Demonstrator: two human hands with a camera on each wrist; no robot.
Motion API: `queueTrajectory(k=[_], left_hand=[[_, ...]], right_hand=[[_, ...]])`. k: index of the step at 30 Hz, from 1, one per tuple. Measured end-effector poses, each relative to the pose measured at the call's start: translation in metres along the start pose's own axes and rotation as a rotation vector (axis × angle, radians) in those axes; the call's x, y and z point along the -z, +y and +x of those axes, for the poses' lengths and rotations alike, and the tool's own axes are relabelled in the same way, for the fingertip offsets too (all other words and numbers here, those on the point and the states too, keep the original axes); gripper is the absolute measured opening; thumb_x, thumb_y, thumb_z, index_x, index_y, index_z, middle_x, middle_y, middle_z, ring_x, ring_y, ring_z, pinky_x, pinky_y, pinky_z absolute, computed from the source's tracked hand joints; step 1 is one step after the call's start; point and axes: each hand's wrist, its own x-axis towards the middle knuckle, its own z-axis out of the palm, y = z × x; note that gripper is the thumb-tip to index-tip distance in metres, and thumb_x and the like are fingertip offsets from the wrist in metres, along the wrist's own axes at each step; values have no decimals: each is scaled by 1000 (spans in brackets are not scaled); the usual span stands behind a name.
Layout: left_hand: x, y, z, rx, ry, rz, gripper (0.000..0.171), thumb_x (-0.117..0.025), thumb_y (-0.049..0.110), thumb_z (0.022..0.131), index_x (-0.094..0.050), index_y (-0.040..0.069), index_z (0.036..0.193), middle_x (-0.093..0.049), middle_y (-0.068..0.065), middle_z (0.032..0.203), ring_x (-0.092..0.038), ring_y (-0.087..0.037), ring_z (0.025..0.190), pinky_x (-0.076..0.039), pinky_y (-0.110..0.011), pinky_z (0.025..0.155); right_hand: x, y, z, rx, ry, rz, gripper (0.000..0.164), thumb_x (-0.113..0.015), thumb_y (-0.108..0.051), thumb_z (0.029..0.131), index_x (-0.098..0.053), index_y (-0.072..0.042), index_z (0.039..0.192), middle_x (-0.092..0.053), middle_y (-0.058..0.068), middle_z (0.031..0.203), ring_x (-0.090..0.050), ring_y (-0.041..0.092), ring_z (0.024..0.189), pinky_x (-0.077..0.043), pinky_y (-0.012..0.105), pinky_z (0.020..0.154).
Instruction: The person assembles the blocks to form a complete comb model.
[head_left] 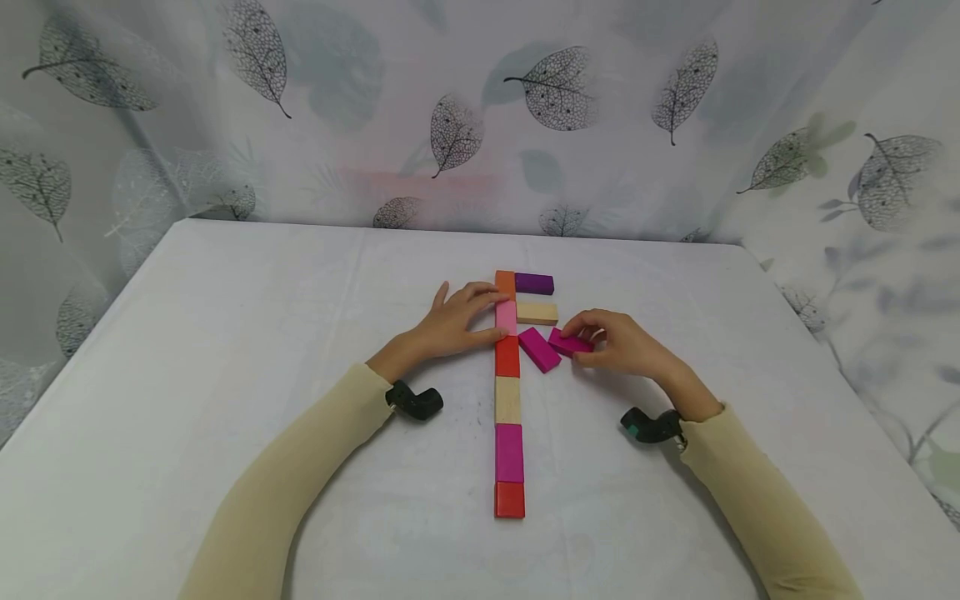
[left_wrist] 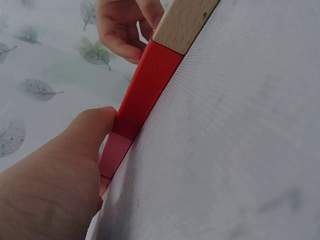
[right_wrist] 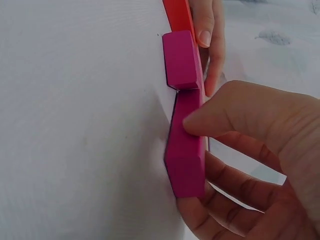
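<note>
A straight row of wooden blocks runs toward the person in the head view: orange (head_left: 505, 282), pink (head_left: 507, 318), red (head_left: 507, 360), plain wood (head_left: 507, 402), magenta (head_left: 509, 454) and a near red one (head_left: 510, 502). The left hand (head_left: 452, 323) touches the row from its left side, thumb by the pink-red joint and fingertips near the orange-pink joint. To the right, the right hand (head_left: 626, 343) pinches a magenta block (right_wrist: 186, 150) between thumb and fingers. That block's far end meets a second magenta block (head_left: 540, 350), which lies slanted beside the red one.
Branching off the row's far right side are a purple block (head_left: 535, 284) and a plain wood block (head_left: 537, 314). White cloth covers the table (head_left: 360, 517). A leaf-patterned curtain (head_left: 480, 125) hangs behind it. Each wrist wears a black device (head_left: 415, 402).
</note>
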Motion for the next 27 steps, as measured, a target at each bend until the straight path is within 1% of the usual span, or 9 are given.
queueTrajectory(k=[5, 12, 17, 20, 23, 27], left_hand=[[1, -1, -1, 4, 2, 9, 60, -59, 44, 94, -43, 21, 148, -35, -3, 152, -29, -20, 143, 6, -57, 116], [2, 0, -2, -6, -3, -4, 60, -60, 43, 94, -44, 21, 147, -35, -4, 152, -30, -20, 143, 6, -58, 116], [1, 2, -1, -11, -12, -5, 60, -59, 44, 94, -44, 21, 147, -35, -4, 152, -30, -20, 143, 6, -58, 116], [0, 2, -1, -10, -10, 1, 60, -59, 45, 94, -44, 21, 147, -35, -4, 152, -30, -20, 143, 5, -59, 116], [0, 1, -1, -9, -2, 6, 60, -59, 45, 94, -44, 21, 147, -35, -3, 152, -30, -20, 143, 4, -59, 116], [1, 1, -1, -12, 6, 11, 60, -60, 44, 94, -44, 21, 147, -36, -4, 151, -31, -20, 143, 4, -60, 116]], right_hand=[[0, -2, 0, 15, -4, -7, 31, -76, -6, 82, -65, 1, 111, -63, 14, 108, -59, 27, 93, -54, 37, 80], [-6, -9, 3, 40, 67, -27, 28, -75, -8, 84, -66, -2, 110, -63, 11, 106, -57, 25, 91, -52, 35, 77], [-11, -12, 4, 116, 41, -37, 28, -74, -4, 84, -66, -1, 111, -63, 11, 103, -55, 22, 86, -50, 29, 70], [-14, -13, 6, 144, 21, -51, 30, -74, -5, 85, -65, 0, 113, -62, 12, 104, -53, 23, 87, -49, 29, 70], [-15, -15, 9, 139, 12, -60, 32, -74, -6, 85, -64, 0, 114, -61, 13, 106, -53, 23, 90, -51, 31, 72], [-18, -17, 13, 107, 14, -76, 32, -74, -10, 86, -64, 0, 115, -61, 12, 103, -52, 23, 89, -50, 28, 69]])
